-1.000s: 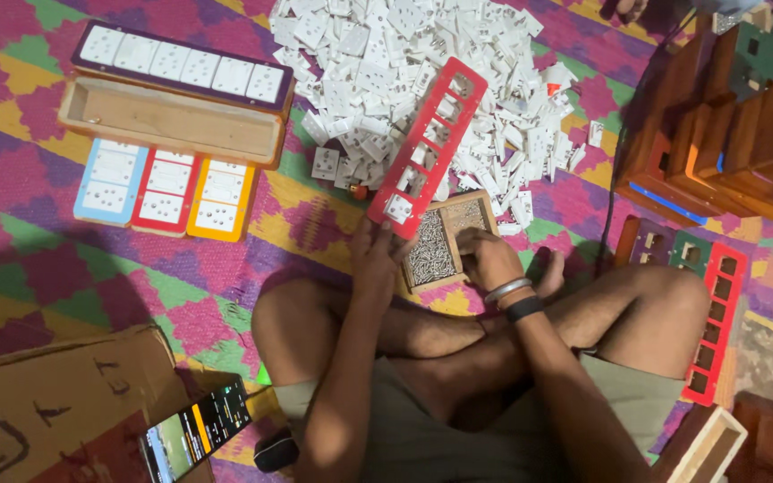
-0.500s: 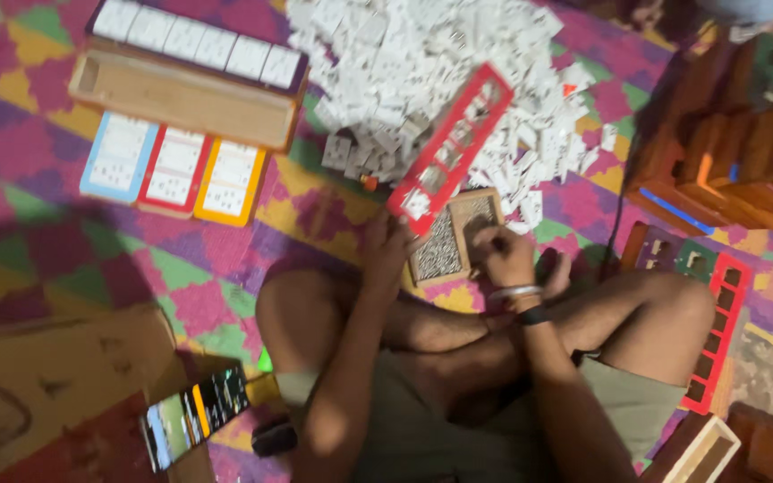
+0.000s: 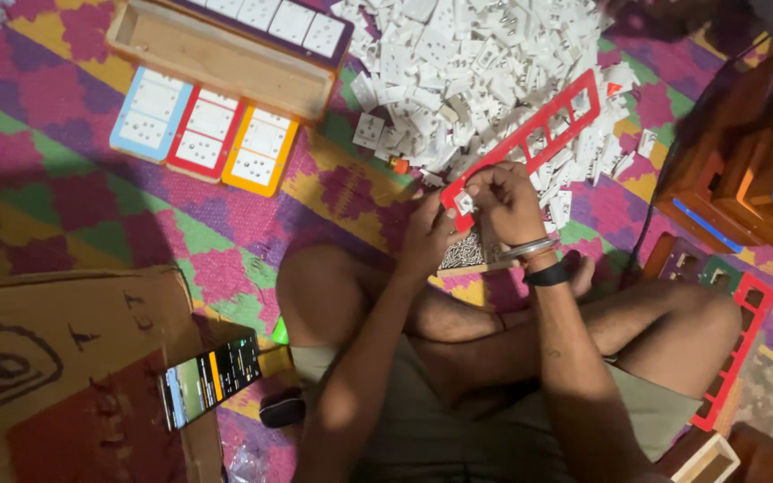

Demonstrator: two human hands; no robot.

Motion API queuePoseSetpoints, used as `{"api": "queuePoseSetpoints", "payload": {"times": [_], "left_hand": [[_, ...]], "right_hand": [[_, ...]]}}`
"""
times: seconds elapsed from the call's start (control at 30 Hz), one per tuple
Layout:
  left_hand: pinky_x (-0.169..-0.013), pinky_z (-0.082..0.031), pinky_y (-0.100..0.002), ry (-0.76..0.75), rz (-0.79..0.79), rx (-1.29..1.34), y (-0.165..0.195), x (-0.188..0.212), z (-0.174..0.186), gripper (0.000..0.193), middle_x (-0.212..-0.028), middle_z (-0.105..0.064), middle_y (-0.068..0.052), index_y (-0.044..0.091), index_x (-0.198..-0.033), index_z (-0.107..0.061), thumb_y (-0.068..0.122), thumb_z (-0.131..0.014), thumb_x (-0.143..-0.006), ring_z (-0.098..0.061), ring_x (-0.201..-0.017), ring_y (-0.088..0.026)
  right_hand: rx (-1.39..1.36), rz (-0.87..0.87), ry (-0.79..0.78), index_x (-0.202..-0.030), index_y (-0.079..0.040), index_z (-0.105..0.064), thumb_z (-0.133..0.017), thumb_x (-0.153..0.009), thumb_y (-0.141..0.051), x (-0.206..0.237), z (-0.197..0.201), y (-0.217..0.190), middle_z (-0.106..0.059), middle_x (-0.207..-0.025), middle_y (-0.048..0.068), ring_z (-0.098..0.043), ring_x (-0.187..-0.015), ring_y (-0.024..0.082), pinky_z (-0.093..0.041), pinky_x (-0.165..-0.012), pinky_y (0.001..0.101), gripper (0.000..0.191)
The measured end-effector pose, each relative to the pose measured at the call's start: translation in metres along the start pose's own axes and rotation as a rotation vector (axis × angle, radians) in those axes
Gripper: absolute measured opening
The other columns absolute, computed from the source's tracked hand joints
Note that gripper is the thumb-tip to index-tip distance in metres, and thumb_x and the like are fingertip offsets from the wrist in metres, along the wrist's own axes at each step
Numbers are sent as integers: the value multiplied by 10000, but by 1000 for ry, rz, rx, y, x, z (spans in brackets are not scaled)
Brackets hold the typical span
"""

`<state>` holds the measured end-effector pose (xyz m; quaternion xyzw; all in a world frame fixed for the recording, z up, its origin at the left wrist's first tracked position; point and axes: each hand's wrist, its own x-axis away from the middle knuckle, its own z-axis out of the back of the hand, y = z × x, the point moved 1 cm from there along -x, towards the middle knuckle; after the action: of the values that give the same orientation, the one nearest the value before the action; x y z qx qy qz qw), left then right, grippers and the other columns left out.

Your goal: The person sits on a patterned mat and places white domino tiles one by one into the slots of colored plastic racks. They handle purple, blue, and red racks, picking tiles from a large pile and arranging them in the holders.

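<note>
Two hands worked one red frame (image 3: pixel 530 134), both at its near end above the crossed legs. Left hand (image 3: pixel 428 234) was curled under the frame's near corner, fingers closed on it. Right hand (image 3: pixel 505 199) pinched a small white tile at the nearest slot; grip tight, fingertips together on the tile. The frame ran diagonally from the hands up into the pile (image 3: pixel 485 63). Its far slots looked filled with white pieces, the nearest one being fitted; judged nearly complete for this frame, though some slots were too small to read. A patterned black-and-white card (image 3: pixel 465 252) lay just under the hands.

Near left: a brown cardboard box (image 3: pixel 55 358) with hand-drawn dark marks on its flap, and a phone (image 3: pixel 212 376) with a lit screen leaning against it.

Near right: another red frame (image 3: pixel 740 349) on the mat, slots open.

Farther left: three filled frames, blue, red and orange (image 3: pixel 203 134), lay side by side, looking done. Beyond them a long wooden tray (image 3: pixel 216 58), bare inside, with a purple-edged row of tiles (image 3: pixel 270 18) behind it.

Far: the big pile of loose white tiles, so plenty was left.
</note>
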<state>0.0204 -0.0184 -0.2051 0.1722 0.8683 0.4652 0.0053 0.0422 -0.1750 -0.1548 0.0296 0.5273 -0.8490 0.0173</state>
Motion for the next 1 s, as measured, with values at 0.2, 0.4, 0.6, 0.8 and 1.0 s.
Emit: {"api": "queuePoseSetpoints", "payload": {"times": [0.2,0.4,0.6,0.8,1.0], "left_hand": [[-968,-610,-439,-7,28,23,-5,1,-2,424,-1293,-607,-127,25,-1446,-505,169,-514,-1048,-636,-1162,-233],[-926,-627,-435,34,29,-58,-6,2,0,460,-1293,-600,-117,33,-1451,-506,213,-520,-1028,-637,-1152,-229],[-820,-611,-382,61,4,-179,-3,3,3,499,-1223,-649,-94,32,-1415,-553,326,-547,-1012,-635,-1064,-181],[-843,-632,-328,46,-39,-214,0,6,-1,426,-1204,-659,-85,50,-1409,-571,193,-504,-1013,-661,-1030,-147],[-829,-631,-336,74,9,-263,1,6,-3,403,-1167,-672,-107,24,-1404,-582,170,-519,-1033,-648,-992,-158]], "right_hand": [[123,-41,1,-978,-18,-741,-772,-921,-92,2,4,8,-557,-951,63,-555,-891,163,-461,-779,284,98],[105,-129,202,-960,-46,-699,-744,-900,-109,16,-16,-24,-611,-944,58,-632,-776,174,-519,-695,306,98],[253,144,316,-932,-41,-703,-726,-910,-53,20,-29,-47,-626,-961,116,-616,-864,257,-514,-721,342,34],[246,43,375,-842,-44,-684,-757,-855,-89,16,-32,-36,-614,-919,108,-634,-782,235,-526,-668,324,87],[15,-243,366,-869,-47,-650,-735,-904,-149,9,-33,-18,-656,-719,31,-627,-611,122,-467,-568,274,138]]}}
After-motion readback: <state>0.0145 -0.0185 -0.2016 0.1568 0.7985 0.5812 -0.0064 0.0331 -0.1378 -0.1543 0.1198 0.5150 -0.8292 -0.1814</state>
